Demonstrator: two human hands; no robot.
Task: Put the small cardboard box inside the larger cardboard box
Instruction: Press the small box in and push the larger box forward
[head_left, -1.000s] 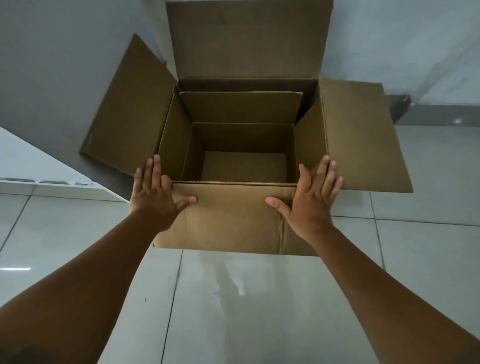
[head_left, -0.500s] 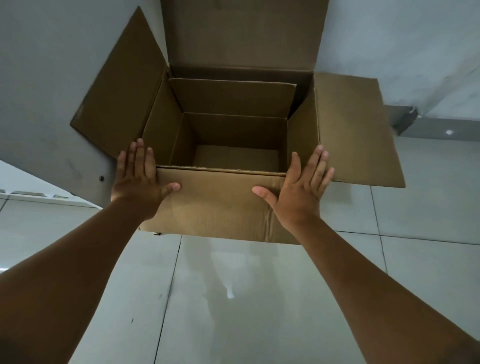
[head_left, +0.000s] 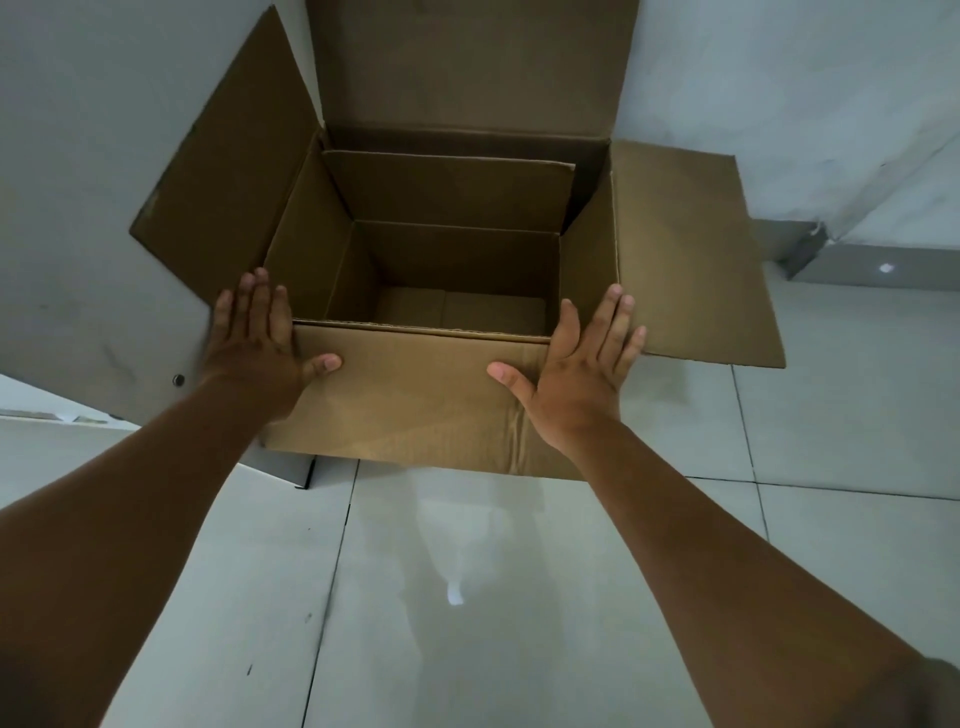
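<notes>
The larger cardboard box (head_left: 415, 400) stands on the tiled floor against the wall, with all its top flaps spread open. A smaller open cardboard box (head_left: 447, 192) sits inside it, with its back flap upright and its bare floor showing. My left hand (head_left: 260, 338) cups the near left corner of the larger box, thumb on the front face and fingers along the side. My right hand (head_left: 582, 364) clasps the near right corner in the same way, fingers spread. The larger box is held between my two hands.
A grey wall (head_left: 104, 156) rises just behind and to the left of the box. Glossy pale floor tiles (head_left: 467, 597) stretch toward me. A grey skirting strip (head_left: 857, 265) runs along the wall at the right.
The larger box has slid away from me toward the wall with both hands staying on its near corners. The view has tilted, so more floor shows in front.
</notes>
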